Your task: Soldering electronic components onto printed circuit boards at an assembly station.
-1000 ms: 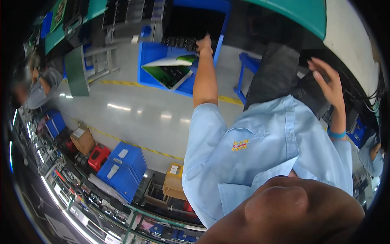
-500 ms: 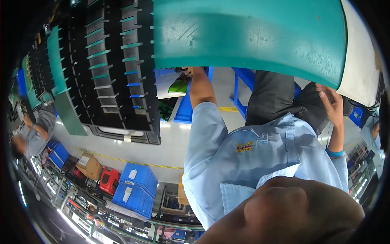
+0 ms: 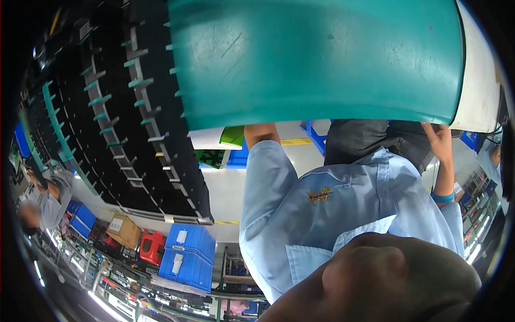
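My worktop (image 3: pixel 322 64), teal with dark scratches; my shirt (image 3: pixel 271 182), light blue, its emblem (image 3: pixel 319 195) yellow and red; my wristband (image 3: pixel 443 198), blue; my trousers (image 3: pixel 354 140), dark grey; stacked bins (image 3: pixel 197 268), blue.

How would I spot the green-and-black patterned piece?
Find the big teal tabletop, then the left arm under its near edge. Between arm and black slotted rack is the patterned piece, its black pattern unlike the white surface and bright-green patch above.

Light blue short-sleeved shirt (image 3: pixel 351 212), yellow-and-red chest embroidery (image 3: pixel 320 195), dark grey trousers (image 3: pixel 354 140), blue wristband (image 3: pixel 443 198)
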Demonstrator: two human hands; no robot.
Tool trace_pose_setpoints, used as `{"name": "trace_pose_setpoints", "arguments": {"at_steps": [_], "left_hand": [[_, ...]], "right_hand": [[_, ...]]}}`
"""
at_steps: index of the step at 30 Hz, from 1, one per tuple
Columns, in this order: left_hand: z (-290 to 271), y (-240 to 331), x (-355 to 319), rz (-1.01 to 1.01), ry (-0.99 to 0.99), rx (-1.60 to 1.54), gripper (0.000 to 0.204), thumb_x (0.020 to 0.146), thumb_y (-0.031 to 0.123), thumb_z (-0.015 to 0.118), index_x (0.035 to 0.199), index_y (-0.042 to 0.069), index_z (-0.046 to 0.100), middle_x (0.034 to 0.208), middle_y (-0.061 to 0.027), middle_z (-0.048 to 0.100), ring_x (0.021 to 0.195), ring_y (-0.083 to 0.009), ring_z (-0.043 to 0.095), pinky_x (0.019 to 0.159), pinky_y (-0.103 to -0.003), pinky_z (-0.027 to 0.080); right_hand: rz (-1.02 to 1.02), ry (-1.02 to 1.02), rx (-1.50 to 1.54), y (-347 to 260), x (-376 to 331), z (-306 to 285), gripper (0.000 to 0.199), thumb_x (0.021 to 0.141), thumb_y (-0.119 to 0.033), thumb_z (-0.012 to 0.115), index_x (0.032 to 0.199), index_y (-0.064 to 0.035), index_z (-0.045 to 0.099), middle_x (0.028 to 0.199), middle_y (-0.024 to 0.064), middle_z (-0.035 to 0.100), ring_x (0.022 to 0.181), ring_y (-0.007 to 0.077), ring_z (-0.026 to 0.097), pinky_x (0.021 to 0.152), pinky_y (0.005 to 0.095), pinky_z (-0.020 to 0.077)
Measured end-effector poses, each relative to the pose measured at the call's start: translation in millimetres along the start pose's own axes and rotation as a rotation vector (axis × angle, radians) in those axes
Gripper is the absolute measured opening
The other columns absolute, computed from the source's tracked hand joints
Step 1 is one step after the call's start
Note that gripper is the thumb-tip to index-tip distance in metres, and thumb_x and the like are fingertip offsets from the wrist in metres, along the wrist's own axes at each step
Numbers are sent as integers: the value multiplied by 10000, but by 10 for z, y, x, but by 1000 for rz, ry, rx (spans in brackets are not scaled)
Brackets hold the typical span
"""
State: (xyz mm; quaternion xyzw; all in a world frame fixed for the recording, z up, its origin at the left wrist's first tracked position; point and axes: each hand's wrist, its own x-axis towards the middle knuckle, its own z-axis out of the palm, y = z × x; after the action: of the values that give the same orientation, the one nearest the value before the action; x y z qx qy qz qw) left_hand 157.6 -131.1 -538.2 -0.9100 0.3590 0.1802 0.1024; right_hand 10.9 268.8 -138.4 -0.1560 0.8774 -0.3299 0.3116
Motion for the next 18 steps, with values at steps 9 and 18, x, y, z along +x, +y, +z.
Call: {"name": "trace_pose_setpoints", "arguments": {"at_steps": [9,18], "left_hand": [[168,17,38,-70,236,-30,899,829,690,665,1436,60,462,1526,-278,298,1281,-391,485,1106,-517,407],[-197,-661,435,-152,522,-108,874,827,686,663,1387,29,530,1511,-268,324,1279,-378,496,1122,-512,405]], "right_hand": [[181,3,-182,257,46,-84,274,993,-69,676,1241,45,656,1154,126,726,1022,201,673,920,317,532],[45,-99,114,182,198,-21,284,1012,-76,648,1263,57,650,1183,125,722,1029,195,680,940,292,528]]}}
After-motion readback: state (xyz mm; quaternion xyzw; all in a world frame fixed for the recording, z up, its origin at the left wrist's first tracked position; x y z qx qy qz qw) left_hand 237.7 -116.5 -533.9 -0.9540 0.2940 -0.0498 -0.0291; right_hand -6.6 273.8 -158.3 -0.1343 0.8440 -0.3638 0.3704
